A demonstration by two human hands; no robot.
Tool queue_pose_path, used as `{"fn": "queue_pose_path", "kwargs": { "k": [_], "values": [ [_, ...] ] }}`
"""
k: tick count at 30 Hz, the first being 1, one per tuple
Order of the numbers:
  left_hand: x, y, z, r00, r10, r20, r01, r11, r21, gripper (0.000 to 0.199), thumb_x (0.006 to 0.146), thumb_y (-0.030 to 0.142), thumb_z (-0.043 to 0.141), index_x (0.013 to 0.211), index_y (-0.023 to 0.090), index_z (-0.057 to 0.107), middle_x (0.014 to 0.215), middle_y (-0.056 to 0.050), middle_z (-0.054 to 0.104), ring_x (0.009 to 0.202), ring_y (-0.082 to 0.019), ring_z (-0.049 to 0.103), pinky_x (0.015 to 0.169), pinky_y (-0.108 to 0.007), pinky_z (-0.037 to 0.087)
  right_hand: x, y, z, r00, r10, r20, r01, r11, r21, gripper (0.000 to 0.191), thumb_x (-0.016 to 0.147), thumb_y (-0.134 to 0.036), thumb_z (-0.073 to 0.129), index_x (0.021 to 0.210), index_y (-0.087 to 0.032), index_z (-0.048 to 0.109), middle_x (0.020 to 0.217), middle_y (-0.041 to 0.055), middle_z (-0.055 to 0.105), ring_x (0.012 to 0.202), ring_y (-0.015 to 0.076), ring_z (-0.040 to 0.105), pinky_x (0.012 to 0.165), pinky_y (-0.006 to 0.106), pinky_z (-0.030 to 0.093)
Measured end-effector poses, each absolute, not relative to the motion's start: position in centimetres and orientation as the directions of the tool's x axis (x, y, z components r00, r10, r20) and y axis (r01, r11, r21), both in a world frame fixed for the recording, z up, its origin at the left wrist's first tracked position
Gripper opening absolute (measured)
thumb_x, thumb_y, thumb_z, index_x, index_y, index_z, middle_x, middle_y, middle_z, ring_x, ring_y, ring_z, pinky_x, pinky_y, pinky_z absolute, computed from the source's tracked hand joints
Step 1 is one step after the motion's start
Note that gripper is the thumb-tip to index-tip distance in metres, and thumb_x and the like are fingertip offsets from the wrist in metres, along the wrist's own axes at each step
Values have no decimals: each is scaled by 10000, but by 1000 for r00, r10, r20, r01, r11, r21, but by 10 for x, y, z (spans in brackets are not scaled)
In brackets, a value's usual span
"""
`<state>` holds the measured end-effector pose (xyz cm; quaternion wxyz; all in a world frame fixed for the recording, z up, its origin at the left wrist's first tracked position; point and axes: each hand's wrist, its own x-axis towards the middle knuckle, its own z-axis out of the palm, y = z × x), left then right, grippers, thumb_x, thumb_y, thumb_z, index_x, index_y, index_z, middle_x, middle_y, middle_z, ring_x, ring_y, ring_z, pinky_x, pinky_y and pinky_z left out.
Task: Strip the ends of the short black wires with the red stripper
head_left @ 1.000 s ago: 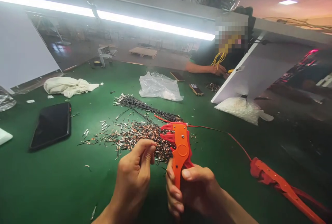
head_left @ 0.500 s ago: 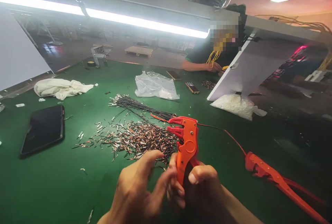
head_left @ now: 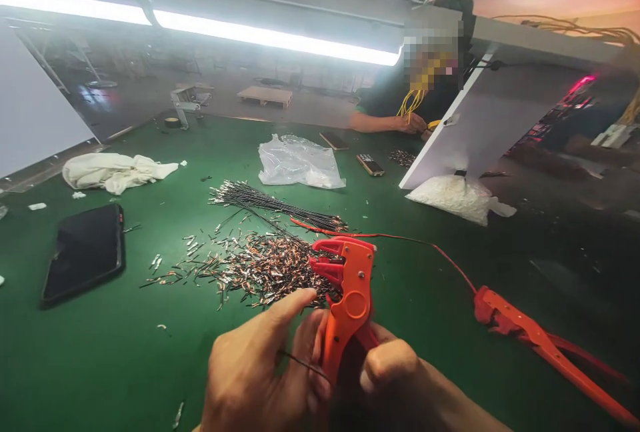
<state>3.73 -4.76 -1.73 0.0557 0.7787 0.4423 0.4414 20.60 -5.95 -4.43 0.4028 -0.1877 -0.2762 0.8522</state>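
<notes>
My right hand point(head_left: 395, 365) is closed around the handles of an orange and red wire stripper point(head_left: 356, 305), its jaws pointing up and to the left. Just left of the handles is my left hand point(head_left: 255, 359), one finger stretched toward the tool and the others curled. A thin dark wire point(head_left: 305, 362) runs across the curled fingers toward the handles; its ends are hidden. Behind the tool lies a heap of short wire pieces with coppery and silvery bits point(head_left: 275, 269). Beyond it rests a bundle of black wires with silvery ends point(head_left: 270, 202).
A second orange tool point(head_left: 545, 342) with a red cord point(head_left: 400, 237) lies right. A black phone point(head_left: 83, 252) and white cloth point(head_left: 117, 172) are left. Behind are a clear plastic bag point(head_left: 300, 162), a filled bag point(head_left: 453, 197) and a slanted panel point(head_left: 480, 119). Another person's hand point(head_left: 413, 123) holds yellow wires.
The wire stripper has moved down and slightly left in my right hand. My left hand has shifted a little left and down, and a dark wire now shows across its fingers.
</notes>
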Motion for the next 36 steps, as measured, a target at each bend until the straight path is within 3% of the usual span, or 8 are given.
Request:
{"fn": "queue_pose_path", "kwargs": {
  "k": [3,5,10,14,19,26,32,36],
  "values": [
    [37,-43,-14,280,677,681,653,-654,381,141,913,214,569,1009,180,667,623,43,732,325,-62,555,411,-148,472,203,-60,-42,-617,778,-118,-555,-537,-635,383,504,-143,526,862,-150,662,764,68,662,769,237,629,731,322,453],
    [38,-44,-15,299,677,673,640,-665,385,145,905,202,572,1003,170,675,621,36,732,354,-67,579,384,-147,447,202,-61,-45,-612,779,-134,-540,-536,-649,397,492,-132,523,864,-162,659,739,47,648,727,208,616,684,284,435],
    [46,-52,-15,197,791,579,620,-558,551,157,897,244,584,1001,178,681,769,5,770,434,-72,627,365,-150,426,207,-64,-55,-609,772,-184,-491,-549,-677,435,516,-151,547,941,-170,639,709,25,604,615,166,528,571,249,365],
    [50,-53,-13,146,839,525,564,-506,652,138,904,257,578,942,186,689,625,43,718,405,-69,591,382,-145,433,207,-61,-58,-631,753,-187,-468,-562,-682,345,493,-141,541,830,-178,607,651,-8,521,583,139,454,555,237,338],
    [50,-50,-11,142,847,513,578,-491,651,129,889,259,581,860,196,689,449,88,566,327,-65,464,340,-162,362,199,-56,-57,-640,757,-128,-422,-486,-765,293,481,-116,509,764,-171,565,646,-26,479,567,115,403,527,224,306],
    [57,-51,-5,122,873,472,537,-458,709,116,863,174,581,805,206,676,549,70,656,390,-58,555,397,-134,404,195,-55,-61,-551,835,-16,-422,-295,-857,151,629,-157,566,772,-185,528,657,-32,456,577,115,390,547,248,317],
    [60,-47,-9,110,937,331,408,-346,845,112,853,195,563,769,185,637,495,67,583,367,-65,502,371,-142,391,195,-57,-54,-554,831,-51,-431,-338,-837,171,602,-161,558,772,-163,564,653,-21,505,586,121,426,562,246,338],
    [54,-46,-13,139,940,310,348,-340,874,129,867,203,538,769,177,617,537,42,597,400,-81,522,381,-162,409,196,-58,-52,-535,842,-70,-462,-360,-811,290,551,-128,521,832,-162,587,719,-7,529,630,130,453,587,244,354]
  ]
}}
